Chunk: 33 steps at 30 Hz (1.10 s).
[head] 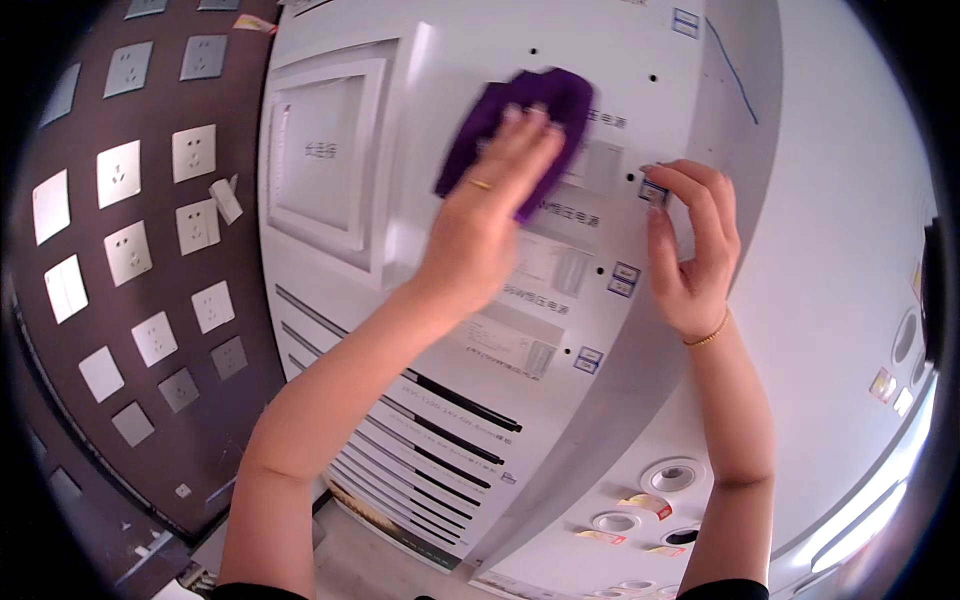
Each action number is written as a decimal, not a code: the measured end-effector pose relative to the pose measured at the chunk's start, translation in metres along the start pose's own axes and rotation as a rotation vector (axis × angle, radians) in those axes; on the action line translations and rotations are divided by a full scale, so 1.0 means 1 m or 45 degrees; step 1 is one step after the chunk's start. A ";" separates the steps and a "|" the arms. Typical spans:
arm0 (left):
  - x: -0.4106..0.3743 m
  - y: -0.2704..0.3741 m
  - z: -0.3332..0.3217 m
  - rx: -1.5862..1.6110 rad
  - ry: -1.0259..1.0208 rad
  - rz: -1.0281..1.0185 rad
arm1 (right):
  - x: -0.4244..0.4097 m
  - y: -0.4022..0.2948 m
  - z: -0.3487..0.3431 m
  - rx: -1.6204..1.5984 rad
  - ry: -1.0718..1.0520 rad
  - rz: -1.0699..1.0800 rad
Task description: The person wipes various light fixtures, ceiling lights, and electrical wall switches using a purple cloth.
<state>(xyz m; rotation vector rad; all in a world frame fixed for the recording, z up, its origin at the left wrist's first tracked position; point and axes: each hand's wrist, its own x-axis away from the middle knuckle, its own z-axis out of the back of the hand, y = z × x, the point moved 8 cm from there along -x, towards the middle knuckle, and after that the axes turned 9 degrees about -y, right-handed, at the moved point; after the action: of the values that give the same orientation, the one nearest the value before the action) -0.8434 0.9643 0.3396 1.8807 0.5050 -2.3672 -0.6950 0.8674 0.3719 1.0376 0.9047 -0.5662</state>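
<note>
My left hand (476,217) presses a dark purple cloth (472,142) against an upright white display panel (480,45). Its fingers lie over the cloth and are slightly blurred. A gold-coloured ring circles one finger. My right hand (697,247) is at the panel's right edge, thumb and forefinger apart on either side of a small blue-bordered label (654,189). The fingertips seem to touch the label; I cannot tell how firmly. Beneath my left hand, the panel carries flat boxed power supplies (544,262) with printed captions, partly hidden by cloth and hand.
A white square frame (375,150) stands out from the panel's left part. Black light strips (465,401) line its lower part. Leftward, a dark board (157,285) bears several wall sockets and switches; one small white piece (226,200) juts out. Round downlights (673,475) sit at lower right.
</note>
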 end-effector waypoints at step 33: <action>0.190 0.019 0.137 1.561 0.351 1.593 | 0.017 -0.095 -0.035 -0.909 -0.390 0.068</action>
<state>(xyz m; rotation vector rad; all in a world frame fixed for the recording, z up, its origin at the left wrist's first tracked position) -1.0134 0.9327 0.1801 1.7495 -1.8942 -1.4246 -0.7709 0.8591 0.3042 0.3156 0.7179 -0.3017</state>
